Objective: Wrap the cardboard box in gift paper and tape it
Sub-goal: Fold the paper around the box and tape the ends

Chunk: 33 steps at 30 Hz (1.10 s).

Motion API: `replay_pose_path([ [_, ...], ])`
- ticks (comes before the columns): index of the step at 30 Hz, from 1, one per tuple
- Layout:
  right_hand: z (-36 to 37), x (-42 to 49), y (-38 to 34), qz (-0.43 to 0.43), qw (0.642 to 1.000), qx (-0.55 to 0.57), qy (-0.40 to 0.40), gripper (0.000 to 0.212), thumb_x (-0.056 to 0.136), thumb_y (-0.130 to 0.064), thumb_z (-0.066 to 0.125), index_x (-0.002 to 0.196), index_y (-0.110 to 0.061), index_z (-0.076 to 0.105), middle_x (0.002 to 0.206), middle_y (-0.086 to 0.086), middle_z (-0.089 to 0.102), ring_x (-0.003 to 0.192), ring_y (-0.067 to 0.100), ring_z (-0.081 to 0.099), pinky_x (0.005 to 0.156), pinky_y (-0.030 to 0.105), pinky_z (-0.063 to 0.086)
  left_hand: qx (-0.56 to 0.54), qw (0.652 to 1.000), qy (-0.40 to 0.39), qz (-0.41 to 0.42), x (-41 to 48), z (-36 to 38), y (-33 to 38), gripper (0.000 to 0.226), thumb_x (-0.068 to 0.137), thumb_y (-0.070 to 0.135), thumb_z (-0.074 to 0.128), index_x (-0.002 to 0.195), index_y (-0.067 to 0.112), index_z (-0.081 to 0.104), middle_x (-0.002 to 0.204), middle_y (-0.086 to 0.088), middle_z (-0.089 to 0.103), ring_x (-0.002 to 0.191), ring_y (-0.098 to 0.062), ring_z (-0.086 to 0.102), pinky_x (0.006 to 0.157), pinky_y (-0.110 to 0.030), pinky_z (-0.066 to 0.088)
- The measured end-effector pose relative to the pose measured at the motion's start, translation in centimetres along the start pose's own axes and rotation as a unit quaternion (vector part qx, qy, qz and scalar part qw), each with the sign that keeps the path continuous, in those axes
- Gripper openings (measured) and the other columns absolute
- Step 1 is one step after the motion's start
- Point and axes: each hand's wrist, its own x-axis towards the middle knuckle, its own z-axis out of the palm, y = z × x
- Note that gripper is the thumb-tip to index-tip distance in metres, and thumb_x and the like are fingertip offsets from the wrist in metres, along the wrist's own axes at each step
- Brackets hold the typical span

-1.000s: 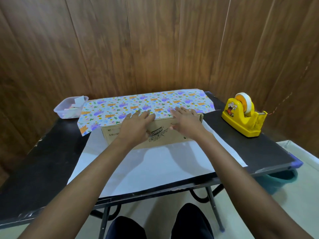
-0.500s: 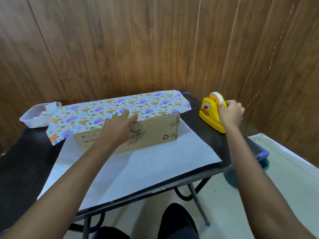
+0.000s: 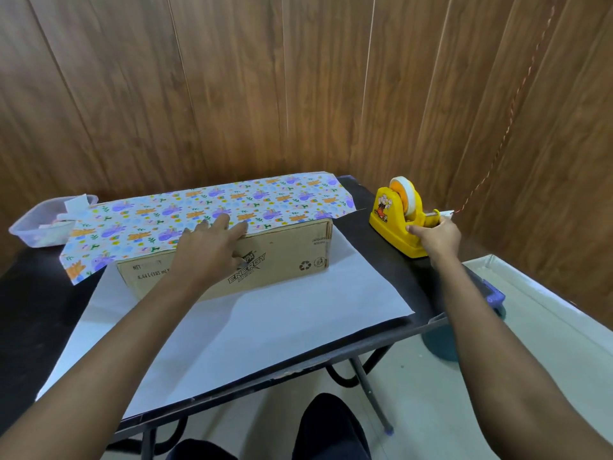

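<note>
Cardboard box (image 3: 282,257) lying lengthwise on gift paper (image 3: 265,327), mid-table.

The paper's white underside is spread beneath the box and toward me, and its printed flap is folded over the box top. My left hand (image 3: 212,247) presses that flap at the near top edge, fingers straight and flat. To the right, apart from the box, my right hand (image 3: 438,237) curls round the cutter end of the yellow tape dispenser (image 3: 391,224). A clear plastic tub (image 3: 30,227) sits at the black table's (image 3: 30,310) far left.

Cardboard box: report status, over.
Left hand flat, pressing gift paper onto cardboard box top. Right hand grips tape dispenser. Box front bare. Nothing in the way.
</note>
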Motion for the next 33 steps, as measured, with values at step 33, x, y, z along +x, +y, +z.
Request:
replay_pose_path([
  [33,-2.3,0.3,-6.3,0.013,0.987,0.002,-0.162,0.046,0.083,-0.012,0.070,0.122,0.006,0.053,0.136,0.017,0.049,0.129,0.031,0.043,0.085,0.034,0.034,-0.019,1.000,0.004,-0.007,-0.4,-0.1,0.0,0.072,0.073,0.050,0.071,0.136,0.029,0.043,0.122,-0.005,0.048,0.117,-0.035,0.050,0.086,-0.046,0.044],
])
